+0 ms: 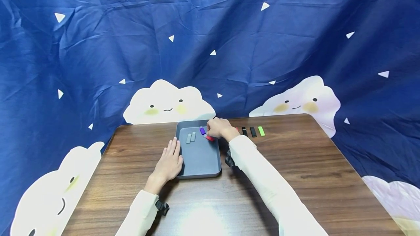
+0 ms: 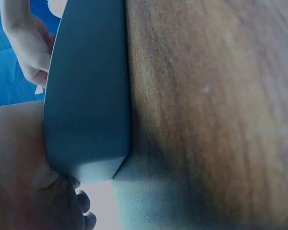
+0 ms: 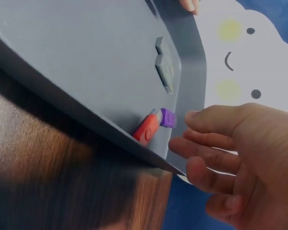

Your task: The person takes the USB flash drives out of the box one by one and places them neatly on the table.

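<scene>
Grey tray (image 1: 201, 161), shallow: set between the two grips on a wood-grain tabletop (image 1: 295, 163).

Left grip (image 1: 168, 162): fingers straight, laid along the tray's near-side wall and rim; nothing clasped.

Right grip (image 1: 219, 127): over the tray's far right corner; thumb and fingers apart, loosely bent, nothing between them in the wrist view.

Inside the tray, four sticks, USB type by their look:
– first grey stick (image 1: 188, 138) and second grey stick (image 1: 193, 136), side by side, left of the right grip and beyond the left grip's fingertips;
– purple stick (image 1: 202, 131), just left of the right grip;
– red stick (image 1: 209, 138), just below the right grip, tilted, its metal end towards the purple stick; contact between the two cannot be told.

Outside, right of the right grip, a row on the tabletop:
– red piece (image 1: 237, 129), mostly hidden behind the wrist, apparently another stick;
– inner black stick (image 1: 244, 131);
– outer black stick (image 1: 253, 132);
– green stick (image 1: 261, 131), farthest from the right grip.

Progress, as judged: about midway – four sticks lie in the tray, with three clear ones and the half-hidden red piece outside, apparently the part not yet handled.
</scene>
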`<state>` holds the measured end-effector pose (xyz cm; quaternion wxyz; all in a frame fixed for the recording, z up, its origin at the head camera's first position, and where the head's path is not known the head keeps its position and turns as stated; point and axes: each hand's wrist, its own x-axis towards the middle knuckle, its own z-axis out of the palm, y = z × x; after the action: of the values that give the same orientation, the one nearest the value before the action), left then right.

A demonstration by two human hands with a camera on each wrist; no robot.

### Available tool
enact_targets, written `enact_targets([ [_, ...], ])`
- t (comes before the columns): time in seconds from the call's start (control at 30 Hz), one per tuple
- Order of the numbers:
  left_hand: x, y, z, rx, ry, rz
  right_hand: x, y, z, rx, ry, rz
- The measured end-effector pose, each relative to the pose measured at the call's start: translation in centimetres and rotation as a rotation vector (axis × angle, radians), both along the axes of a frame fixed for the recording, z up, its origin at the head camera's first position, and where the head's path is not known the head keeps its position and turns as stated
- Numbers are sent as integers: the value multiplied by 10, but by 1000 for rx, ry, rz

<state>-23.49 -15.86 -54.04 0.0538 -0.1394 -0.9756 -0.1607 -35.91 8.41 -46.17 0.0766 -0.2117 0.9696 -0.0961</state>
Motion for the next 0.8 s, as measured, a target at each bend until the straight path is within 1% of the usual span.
enact_targets([
  [0.17, 1, 2, 2, -31, -10, 9, 2, -4, -2, 24, -16, -30],
  [0.33, 1, 1, 2, -26, -7, 5, 3, -8, -4, 41, -26, -48],
  [0.5, 1, 1, 2, -25, -20, 10, 3, -12, -6, 47, -24, -48],
  [0.7, 2, 3, 4, -12, -24, 9, 2, -14, -10, 88, -27, -63],
  [0.8, 2, 3, 3, -23, -22, 9, 0, -15, -14, 110, -31, -63],
])
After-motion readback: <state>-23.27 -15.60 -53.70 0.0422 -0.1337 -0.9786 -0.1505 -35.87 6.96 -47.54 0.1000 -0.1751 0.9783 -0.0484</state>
